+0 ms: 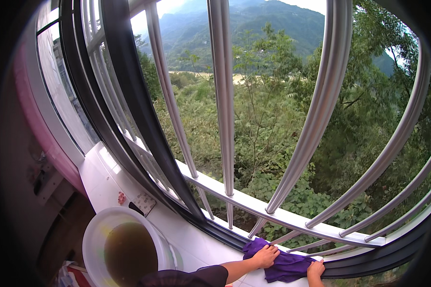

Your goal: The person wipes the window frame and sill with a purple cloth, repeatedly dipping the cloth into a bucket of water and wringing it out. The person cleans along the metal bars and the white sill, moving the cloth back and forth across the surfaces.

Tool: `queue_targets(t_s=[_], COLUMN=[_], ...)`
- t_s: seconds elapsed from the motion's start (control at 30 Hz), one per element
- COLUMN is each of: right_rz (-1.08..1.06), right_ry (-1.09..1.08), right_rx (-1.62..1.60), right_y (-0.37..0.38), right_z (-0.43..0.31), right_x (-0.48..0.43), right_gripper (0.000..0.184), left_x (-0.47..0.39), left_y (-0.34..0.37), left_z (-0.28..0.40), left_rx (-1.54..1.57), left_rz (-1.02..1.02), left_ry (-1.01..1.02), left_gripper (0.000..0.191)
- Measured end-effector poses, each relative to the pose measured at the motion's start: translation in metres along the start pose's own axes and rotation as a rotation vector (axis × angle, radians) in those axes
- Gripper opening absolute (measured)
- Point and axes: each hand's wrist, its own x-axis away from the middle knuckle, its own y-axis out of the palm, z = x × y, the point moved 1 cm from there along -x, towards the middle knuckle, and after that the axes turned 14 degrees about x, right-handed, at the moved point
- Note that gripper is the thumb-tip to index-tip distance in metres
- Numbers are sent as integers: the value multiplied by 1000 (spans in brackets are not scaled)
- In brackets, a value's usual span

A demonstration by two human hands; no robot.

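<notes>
A purple cloth (291, 267) lies bunched over the dark window track (224, 233) and the edge of the white sill. My left hand (267, 256) presses on the cloth's upper left part, fingers bent over it. At the cloth's right end, my right hand (315, 268) rests against the track beside the cloth; whether its fingers grip the fabric is unclear. To the left, a white plastic bucket (93, 247) of murky brown water stands on the sill.
Metal security bars (222, 107) rise outside the open window, joined by a white rail (244, 204). Dark sliding sash frames (129, 82) stand at the left. Behind the bucket lie a patterned flat object (144, 203) and a small pink object (121, 198). A pink curtain (43, 118) hangs far left.
</notes>
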Motion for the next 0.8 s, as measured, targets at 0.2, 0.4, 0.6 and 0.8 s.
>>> queue_targets(t_s=[0.2, 0.4, 0.6, 0.8], right_rz=[88, 278, 45, -2], right_ry=[20, -101, -206, -225], right_rx=[-113, 26, 72, 87], right_y=[-4, 2, -1, -5], right_z=[-4, -8, -1, 6], right_x=[-1, 5, -7, -15], right_gripper=[32, 17, 19, 30], left_x=[2, 3, 1, 1], left_y=[7, 7, 8, 7], left_z=[-4, -7, -6, -3], left_rx=[-27, -33, -23, -34], left_rz=[22, 11, 7, 9], left_ry=[10, 1, -4, -9], left_gripper=[46, 46, 48, 48])
